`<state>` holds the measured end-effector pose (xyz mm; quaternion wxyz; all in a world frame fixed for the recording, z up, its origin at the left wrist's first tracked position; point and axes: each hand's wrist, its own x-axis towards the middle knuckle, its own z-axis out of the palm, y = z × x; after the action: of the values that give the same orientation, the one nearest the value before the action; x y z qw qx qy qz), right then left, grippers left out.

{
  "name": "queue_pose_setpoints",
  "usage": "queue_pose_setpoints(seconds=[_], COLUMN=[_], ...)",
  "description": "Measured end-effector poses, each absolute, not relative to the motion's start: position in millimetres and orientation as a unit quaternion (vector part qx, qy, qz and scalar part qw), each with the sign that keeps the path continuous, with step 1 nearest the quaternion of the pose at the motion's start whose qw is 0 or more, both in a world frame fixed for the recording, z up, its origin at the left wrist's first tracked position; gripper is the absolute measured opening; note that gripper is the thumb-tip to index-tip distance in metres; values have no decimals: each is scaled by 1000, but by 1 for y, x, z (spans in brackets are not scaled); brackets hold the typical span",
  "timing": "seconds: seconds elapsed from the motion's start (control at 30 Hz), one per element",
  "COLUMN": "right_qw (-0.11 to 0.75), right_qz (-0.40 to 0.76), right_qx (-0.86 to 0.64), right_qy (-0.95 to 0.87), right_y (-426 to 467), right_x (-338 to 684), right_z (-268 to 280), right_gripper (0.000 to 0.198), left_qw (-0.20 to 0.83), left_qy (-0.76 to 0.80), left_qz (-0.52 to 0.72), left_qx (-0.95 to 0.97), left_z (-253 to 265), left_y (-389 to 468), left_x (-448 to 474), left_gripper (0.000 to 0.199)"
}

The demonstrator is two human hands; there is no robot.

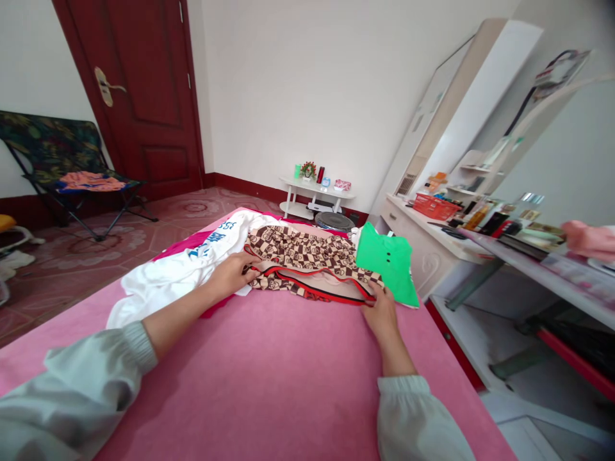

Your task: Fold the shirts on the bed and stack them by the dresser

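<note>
A brown-and-cream patterned garment (307, 250) with red and black trim lies spread on the pink bed cover (269, 371). Its near edge gapes, showing a pale inside; whether it is a top or a bottom I cannot tell. My left hand (233, 275) pinches the left end of this trimmed edge. At the right end, my right hand (382, 307) has its fingers closed on the same edge. White clothing (177, 275) with blue lettering lies crumpled to the left, over magenta cloth (185, 243). A folded green garment (387, 259) sits beside the patterned one on the right.
A dressing table (432, 230) with a red basket (435, 206) and bottles stands along the right. Beyond the bed is a low white table (312, 189). A folding chair (72, 166) with orange cloth is at the left, near a dark red door (139, 96).
</note>
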<state>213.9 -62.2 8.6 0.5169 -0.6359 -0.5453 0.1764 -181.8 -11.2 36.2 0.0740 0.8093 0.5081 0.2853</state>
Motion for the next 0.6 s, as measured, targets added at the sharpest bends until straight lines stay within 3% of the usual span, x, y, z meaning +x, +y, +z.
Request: queue_pose_setpoints(seconds=[0.17, 0.3, 0.43, 0.5, 0.6], right_qw=[304, 270, 355, 452, 623], right_qz=[14, -5, -39, -55, -2], right_qx=[-772, -797, -774, -750, -685], right_qy=[-557, -540, -522, -480, -378], right_y=[-71, -73, -71, -67, -58], right_x=[208, 208, 213, 216, 221], right_z=[16, 16, 13, 12, 10], right_gripper=[56, 47, 41, 41, 37], left_qw=[94, 174, 378, 457, 498], left_qy=[536, 547, 537, 513, 485], left_qz=[283, 334, 416, 471, 522], left_qx=[790, 748, 629, 554, 494], left_z=[37, 36, 47, 58, 78], left_y=[-13, -13, -16, -19, -27], left_x=[-177, -175, -176, -178, -182], left_gripper=[27, 27, 40, 44, 43])
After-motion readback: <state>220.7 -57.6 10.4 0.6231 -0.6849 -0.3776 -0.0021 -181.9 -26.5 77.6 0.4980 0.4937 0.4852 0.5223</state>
